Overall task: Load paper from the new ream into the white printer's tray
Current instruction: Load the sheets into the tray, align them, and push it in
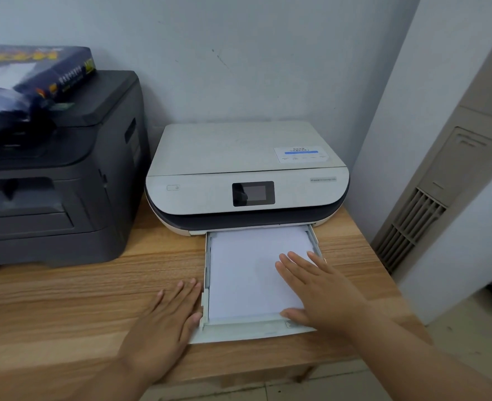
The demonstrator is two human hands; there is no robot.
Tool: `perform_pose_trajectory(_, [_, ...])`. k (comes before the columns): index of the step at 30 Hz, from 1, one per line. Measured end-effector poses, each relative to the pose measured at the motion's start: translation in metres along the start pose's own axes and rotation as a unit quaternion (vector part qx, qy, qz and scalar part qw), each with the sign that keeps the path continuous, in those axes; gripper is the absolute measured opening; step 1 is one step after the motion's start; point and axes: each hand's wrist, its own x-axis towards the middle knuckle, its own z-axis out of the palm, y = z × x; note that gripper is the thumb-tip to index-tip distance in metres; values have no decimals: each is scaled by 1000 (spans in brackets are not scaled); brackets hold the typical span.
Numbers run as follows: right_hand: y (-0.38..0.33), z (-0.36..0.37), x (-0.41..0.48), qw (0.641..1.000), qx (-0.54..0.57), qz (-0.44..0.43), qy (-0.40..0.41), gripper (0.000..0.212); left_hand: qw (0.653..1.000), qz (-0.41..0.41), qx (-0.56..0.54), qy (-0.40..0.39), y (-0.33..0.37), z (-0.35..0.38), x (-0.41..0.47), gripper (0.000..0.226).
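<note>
now r hand [323, 287] flat on paper [244, 273]

White paper [247, 270] lies flat in the white printer's [246, 175] pulled-out tray [239, 332].

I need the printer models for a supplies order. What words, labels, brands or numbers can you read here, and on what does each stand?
None can be read for certain.
White printer: model badge too small; sticker with blue bar, blurred.
Power button: a power symbol only.
Ream wrapper: yellow print, blurred.
Black printer: badge at the frame's left edge, cut off.
</note>
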Motion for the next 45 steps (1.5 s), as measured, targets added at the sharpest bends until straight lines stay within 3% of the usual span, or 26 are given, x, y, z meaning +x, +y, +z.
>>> perform_pose_trajectory(5, [4, 0, -8, 999, -7, 25, -22, 85, 1000, -4, 1, -18, 1, -4, 1, 87])
perform_pose_trajectory(7, [3, -4, -12, 998, 44, 22, 33, 87, 1000, -3, 3, -19, 1, -3, 0, 87])
perform_pose_trajectory(9, [6, -4, -18, 978, 170, 79, 86, 78, 1000, -12, -10, -22, 0, -3, 1, 88])
perform_pose_trajectory(11, [15, -3, -26, 906, 354, 199, 121, 59, 999, -23, -23, -41, 0, -7, 3, 90])
perform_pose_trajectory(13, [27, 0, -40, 791, 507, 311, 146, 47, 996, -34, -63, -55, 2, -14, 4, 94])
perform_pose_trajectory(14, [33, 3, -44, 756, 542, 341, 139, 45, 993, -44, -95, -48, 6, -19, 5, 87])
perform_pose_trajectory(17, [36, 9, -44, 767, 540, 327, 116, 41, 972, -83, -220, 4, 25, -32, 11, 53])
perform_pose_trajectory(22, [29, 15, -34, 809, 513, 272, 96, 39, 957, -112, -266, 10, 51, -32, 20, 55])
perform_pose_trajectory(28, [21, 15, -24, 819, 500, 268, 81, 39, 941, -158, -291, 73, 72, -32, 31, 29])
perform_pose_trajectory(36, [18, 7, -20, 802, 492, 323, 106, 38, 931, -179, -306, 83, 71, -35, 36, 26])
perform_pose_trajectory(40, [19, 6, -17, 820, 455, 331, 110, 35, 937, -197, -282, 54, 60, -32, 40, 31])
perform_pose_trajectory(45, [18, 1, -12, 819, 424, 366, 120, 24, 930, -250, -256, 86, 58, -25, 50, 40])
